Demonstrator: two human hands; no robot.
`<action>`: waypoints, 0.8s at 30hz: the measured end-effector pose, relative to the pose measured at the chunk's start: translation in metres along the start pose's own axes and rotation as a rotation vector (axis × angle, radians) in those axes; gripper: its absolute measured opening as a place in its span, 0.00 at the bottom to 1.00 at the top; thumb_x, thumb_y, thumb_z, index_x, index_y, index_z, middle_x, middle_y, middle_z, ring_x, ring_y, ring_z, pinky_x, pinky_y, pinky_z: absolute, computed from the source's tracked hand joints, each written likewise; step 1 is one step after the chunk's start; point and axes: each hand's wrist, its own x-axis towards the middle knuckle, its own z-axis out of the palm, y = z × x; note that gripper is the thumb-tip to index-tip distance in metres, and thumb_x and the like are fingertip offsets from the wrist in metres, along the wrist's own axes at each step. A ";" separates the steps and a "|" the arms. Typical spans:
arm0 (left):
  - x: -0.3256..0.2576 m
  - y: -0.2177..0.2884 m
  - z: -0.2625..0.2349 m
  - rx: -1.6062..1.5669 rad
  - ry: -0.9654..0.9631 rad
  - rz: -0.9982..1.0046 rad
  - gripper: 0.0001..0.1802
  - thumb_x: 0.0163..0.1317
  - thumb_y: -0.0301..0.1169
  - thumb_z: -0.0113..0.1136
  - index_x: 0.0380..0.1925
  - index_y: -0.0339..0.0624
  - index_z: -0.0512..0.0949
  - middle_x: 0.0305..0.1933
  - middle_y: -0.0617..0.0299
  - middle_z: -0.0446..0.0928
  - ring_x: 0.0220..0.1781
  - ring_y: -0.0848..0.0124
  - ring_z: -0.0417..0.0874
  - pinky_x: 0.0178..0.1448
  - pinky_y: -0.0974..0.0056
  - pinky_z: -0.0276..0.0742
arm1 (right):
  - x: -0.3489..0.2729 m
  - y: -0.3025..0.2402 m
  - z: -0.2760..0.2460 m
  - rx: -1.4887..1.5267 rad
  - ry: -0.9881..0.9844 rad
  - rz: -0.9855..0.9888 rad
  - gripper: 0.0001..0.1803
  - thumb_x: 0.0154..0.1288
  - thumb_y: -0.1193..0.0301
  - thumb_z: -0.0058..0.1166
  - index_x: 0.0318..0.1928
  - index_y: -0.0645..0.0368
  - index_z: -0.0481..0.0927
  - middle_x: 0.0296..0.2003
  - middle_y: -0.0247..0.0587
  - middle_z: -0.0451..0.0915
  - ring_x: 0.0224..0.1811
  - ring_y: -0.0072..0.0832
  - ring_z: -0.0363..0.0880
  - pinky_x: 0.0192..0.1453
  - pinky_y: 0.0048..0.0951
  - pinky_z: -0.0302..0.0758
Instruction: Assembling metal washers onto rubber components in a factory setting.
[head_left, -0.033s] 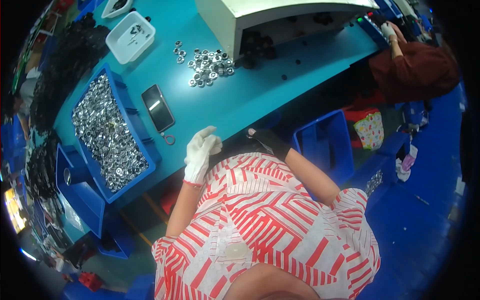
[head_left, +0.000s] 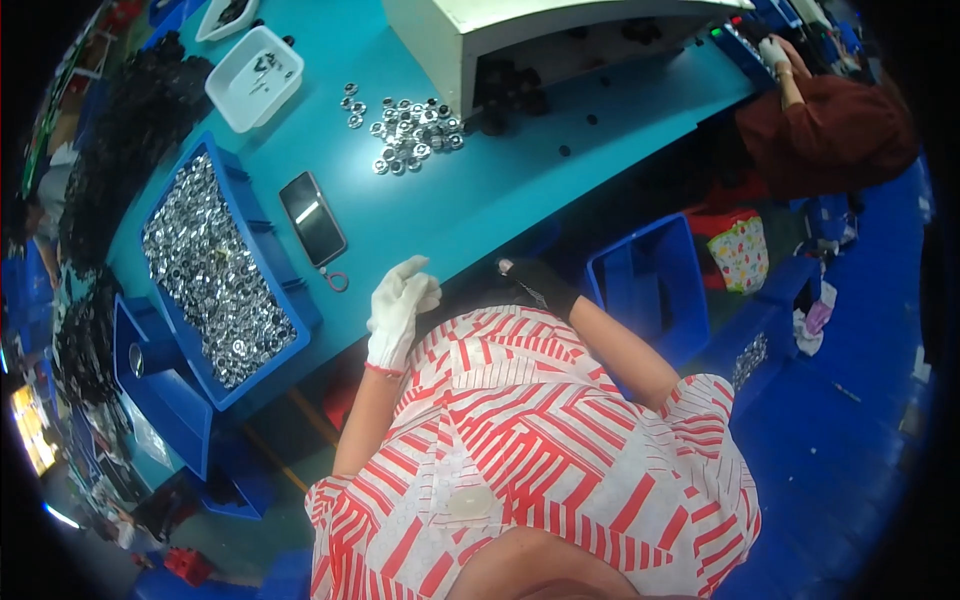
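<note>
From here I see a red-and-white striped top point(head_left: 560, 420), left hand point(head_left: 398, 308) gloved white with red edging, right hand point(head_left: 541, 286) gloved black.

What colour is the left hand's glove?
The glove is white with a red edge, clear in the head view.

Turquoise tabletop point(head_left: 430, 215): open lane between the left hand point(head_left: 402, 300) and the metal discs point(head_left: 415, 138), running on rightward.
Phone point(head_left: 313, 220): lies flat before the blue tray point(head_left: 262, 225), whose raised wall blocks the left.
Cream housing point(head_left: 428, 50): bars the far side.
</note>
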 end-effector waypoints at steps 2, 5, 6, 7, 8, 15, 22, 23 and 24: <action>-0.002 -0.007 -0.003 0.016 -0.001 -0.036 0.23 0.64 0.32 0.53 0.56 0.29 0.68 0.37 0.56 0.78 0.36 0.71 0.81 0.41 0.70 0.79 | 0.016 0.027 -0.019 -0.062 0.040 0.022 0.23 0.64 0.52 0.54 0.40 0.63 0.78 0.36 0.37 0.80 0.38 0.22 0.75 0.44 0.25 0.71; -0.001 -0.016 -0.005 0.043 -0.006 -0.090 0.22 0.63 0.31 0.53 0.55 0.30 0.69 0.37 0.56 0.78 0.35 0.71 0.81 0.41 0.70 0.80 | 0.054 0.079 -0.043 -0.190 0.141 -0.025 0.24 0.62 0.53 0.56 0.41 0.65 0.76 0.34 0.39 0.80 0.33 0.25 0.76 0.35 0.30 0.72; 0.000 -0.019 -0.005 0.061 -0.003 -0.095 0.22 0.64 0.31 0.53 0.55 0.30 0.69 0.38 0.55 0.78 0.35 0.70 0.81 0.40 0.70 0.80 | 0.067 0.094 -0.049 -0.303 0.231 0.049 0.26 0.61 0.52 0.57 0.44 0.65 0.74 0.33 0.40 0.80 0.33 0.26 0.77 0.35 0.30 0.73; 0.001 -0.019 -0.004 0.073 0.009 -0.095 0.21 0.64 0.31 0.52 0.54 0.30 0.70 0.38 0.53 0.78 0.35 0.69 0.81 0.40 0.69 0.81 | 0.074 0.096 -0.052 -0.423 0.311 0.122 0.28 0.60 0.52 0.57 0.46 0.66 0.73 0.33 0.41 0.80 0.34 0.28 0.78 0.35 0.31 0.73; 0.002 -0.018 -0.002 0.081 0.004 -0.092 0.21 0.64 0.31 0.52 0.54 0.30 0.70 0.38 0.53 0.78 0.35 0.69 0.81 0.40 0.69 0.81 | 0.077 0.098 -0.056 -0.415 0.315 0.118 0.28 0.60 0.52 0.57 0.46 0.66 0.73 0.33 0.41 0.80 0.34 0.28 0.78 0.35 0.31 0.73; 0.001 -0.015 0.009 0.034 0.015 -0.049 0.23 0.64 0.31 0.53 0.56 0.29 0.68 0.38 0.56 0.78 0.36 0.71 0.81 0.41 0.69 0.79 | 0.062 0.091 -0.084 -0.073 0.478 -0.158 0.26 0.60 0.58 0.60 0.50 0.65 0.73 0.37 0.42 0.80 0.41 0.28 0.79 0.45 0.30 0.75; -0.009 -0.027 0.022 -0.031 0.098 -0.033 0.22 0.64 0.31 0.53 0.55 0.29 0.68 0.36 0.57 0.77 0.33 0.73 0.79 0.39 0.71 0.79 | 0.063 -0.090 -0.058 -0.561 0.513 -0.871 0.17 0.59 0.64 0.58 0.48 0.55 0.77 0.45 0.45 0.78 0.43 0.35 0.80 0.49 0.32 0.74; -0.011 -0.021 0.029 -0.044 0.108 -0.035 0.22 0.65 0.30 0.52 0.56 0.29 0.68 0.35 0.57 0.77 0.33 0.73 0.79 0.38 0.72 0.78 | 0.076 -0.107 -0.055 -0.714 0.517 -0.792 0.20 0.59 0.63 0.57 0.51 0.53 0.75 0.50 0.46 0.75 0.48 0.37 0.78 0.52 0.35 0.73; -0.013 -0.019 0.032 -0.061 0.112 -0.024 0.22 0.65 0.30 0.52 0.56 0.28 0.67 0.35 0.57 0.77 0.33 0.73 0.79 0.38 0.72 0.78 | 0.090 -0.124 -0.052 -0.864 0.514 -0.712 0.23 0.58 0.63 0.57 0.55 0.51 0.74 0.54 0.47 0.73 0.53 0.39 0.75 0.54 0.37 0.73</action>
